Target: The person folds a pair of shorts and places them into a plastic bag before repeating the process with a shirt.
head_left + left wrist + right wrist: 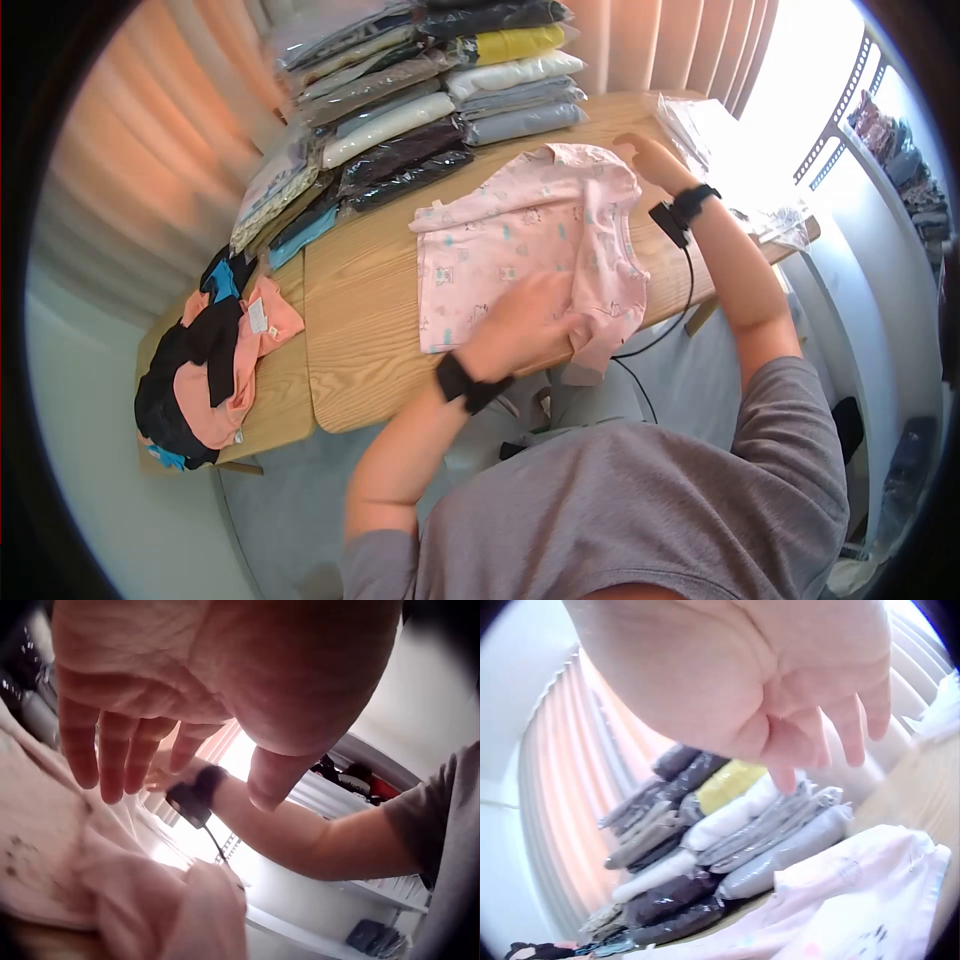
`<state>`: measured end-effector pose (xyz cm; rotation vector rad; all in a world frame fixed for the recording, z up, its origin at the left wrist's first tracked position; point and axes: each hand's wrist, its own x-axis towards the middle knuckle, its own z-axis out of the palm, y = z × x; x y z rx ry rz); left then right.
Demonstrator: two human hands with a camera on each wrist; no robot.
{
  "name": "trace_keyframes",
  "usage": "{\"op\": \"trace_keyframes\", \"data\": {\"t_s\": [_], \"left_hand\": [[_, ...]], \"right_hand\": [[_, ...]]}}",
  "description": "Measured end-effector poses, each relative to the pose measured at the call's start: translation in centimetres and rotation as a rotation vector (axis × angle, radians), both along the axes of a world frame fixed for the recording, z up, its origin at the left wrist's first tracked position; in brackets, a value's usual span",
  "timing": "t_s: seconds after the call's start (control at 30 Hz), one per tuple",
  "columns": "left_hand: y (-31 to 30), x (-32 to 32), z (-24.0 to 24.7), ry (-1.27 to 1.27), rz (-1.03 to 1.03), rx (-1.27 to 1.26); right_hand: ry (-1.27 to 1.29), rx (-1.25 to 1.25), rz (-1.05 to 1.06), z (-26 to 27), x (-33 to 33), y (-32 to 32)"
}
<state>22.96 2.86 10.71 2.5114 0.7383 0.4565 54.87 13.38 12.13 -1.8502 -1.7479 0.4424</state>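
A pale pink printed shirt point(520, 225) lies spread on the wooden table point(370, 330), one sleeve hanging over the near edge. My left hand point(525, 315) is over the shirt's near part with fingers straight and spread; in the left wrist view the palm point(187, 690) hovers just above the pink cloth point(45, 847) and holds nothing. My right hand point(648, 158) is at the shirt's far right corner by the collar. In the right wrist view its fingers point(832, 742) hang relaxed above the shirt point(840, 907), holding nothing.
A tall stack of folded clothes in clear bags point(430, 90) stands at the table's far side. Loose pink, black and blue garments point(215, 360) are piled at the left end. Crumpled clear plastic bags point(700, 125) lie at the far right corner. Curtains hang behind.
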Motion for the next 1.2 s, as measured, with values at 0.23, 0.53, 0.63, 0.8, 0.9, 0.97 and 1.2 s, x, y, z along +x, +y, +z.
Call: {"op": "trace_keyframes", "data": {"t_s": [0.23,0.53,0.63,0.8,0.9,0.97,1.2], "left_hand": [[-1.6,-12.5,-4.7,0.083,0.27,-0.052],[-7.5,-14.1,-4.6,0.332,0.376,0.18],[-8.7,-14.5,-4.8,0.271,0.393,0.149],[-8.7,-15.6,-6.9,0.095,0.457,0.065],[-8.6,-15.6,-7.4,0.009,0.512,0.079],[-7.9,-15.9,-8.3,0.008,0.523,0.165],[-7.8,-16.3,-7.8,-0.042,0.502,0.246]], "right_hand": [[-0.006,-0.004,0.378,-6.3,-4.5,-13.5],[-0.162,0.167,0.117,-10.1,-0.9,-16.0],[0.048,0.267,-0.054,-10.4,-1.1,-17.5],[0.107,0.407,-0.514,-12.6,-2.1,-22.0],[0.733,0.145,-0.36,-17.1,-3.0,-23.9],[0.969,-0.077,-0.189,-18.1,-4.3,-24.5],[0.96,-0.388,-0.018,-13.6,-3.1,-24.5]]}}
